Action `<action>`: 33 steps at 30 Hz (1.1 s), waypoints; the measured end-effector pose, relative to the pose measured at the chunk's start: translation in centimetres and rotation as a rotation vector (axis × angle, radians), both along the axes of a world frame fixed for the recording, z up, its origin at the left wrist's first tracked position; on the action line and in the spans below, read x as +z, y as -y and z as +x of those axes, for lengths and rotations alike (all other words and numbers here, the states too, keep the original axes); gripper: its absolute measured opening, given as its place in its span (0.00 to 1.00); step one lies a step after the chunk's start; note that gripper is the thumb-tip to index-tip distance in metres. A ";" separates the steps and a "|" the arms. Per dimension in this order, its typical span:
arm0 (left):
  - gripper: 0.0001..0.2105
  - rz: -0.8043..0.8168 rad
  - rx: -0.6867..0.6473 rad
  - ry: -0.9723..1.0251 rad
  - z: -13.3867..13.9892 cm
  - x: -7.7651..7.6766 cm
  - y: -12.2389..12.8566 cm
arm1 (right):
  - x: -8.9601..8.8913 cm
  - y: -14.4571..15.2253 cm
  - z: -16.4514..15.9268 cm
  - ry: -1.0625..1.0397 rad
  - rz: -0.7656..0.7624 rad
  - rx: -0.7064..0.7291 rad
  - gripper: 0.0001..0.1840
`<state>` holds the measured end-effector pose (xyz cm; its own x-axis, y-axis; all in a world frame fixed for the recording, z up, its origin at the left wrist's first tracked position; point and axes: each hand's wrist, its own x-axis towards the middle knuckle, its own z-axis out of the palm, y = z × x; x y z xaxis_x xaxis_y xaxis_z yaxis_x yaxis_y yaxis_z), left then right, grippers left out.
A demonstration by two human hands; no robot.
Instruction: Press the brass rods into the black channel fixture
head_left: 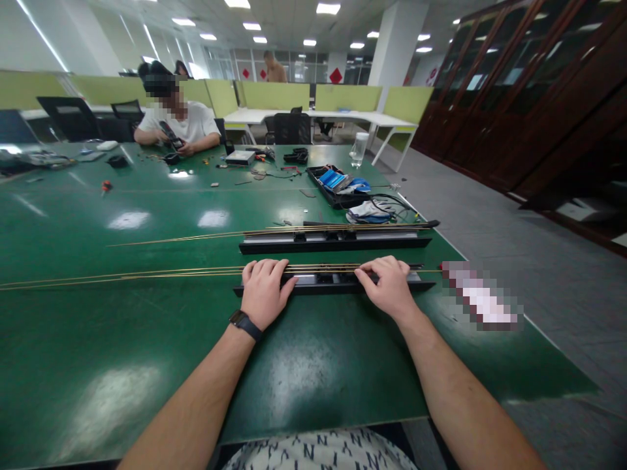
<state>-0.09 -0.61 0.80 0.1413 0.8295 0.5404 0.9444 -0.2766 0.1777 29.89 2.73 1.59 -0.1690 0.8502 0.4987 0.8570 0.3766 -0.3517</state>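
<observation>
In front of me on the green table lies the nearer black-and-silver rail [323,288], a long low strip with thin golden rods [323,268] running along its top and far out to the left. My left hand [263,287], with a dark watch on its wrist, is closed over the rail's left part, fingers across the rods and thumb toward me. Toward the rail's right end, my right hand [389,284] has thumb and forefinger pinched at the rods, its other fingers curled over the rail. The fingers partly hide what they touch.
A second rail [337,243] with golden rods lies parallel beyond. Behind it are a black tray [337,196] with blue items, a crumpled glove [369,212] and a glass jug [358,150]. A blurred flat object [480,297] lies right. A person [179,124] sits across the table [147,339].
</observation>
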 end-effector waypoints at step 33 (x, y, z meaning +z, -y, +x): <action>0.18 0.013 0.007 0.003 0.0 -0.2 -0.1 | -0.1 -0.1 -0.1 -0.037 -0.027 0.019 0.15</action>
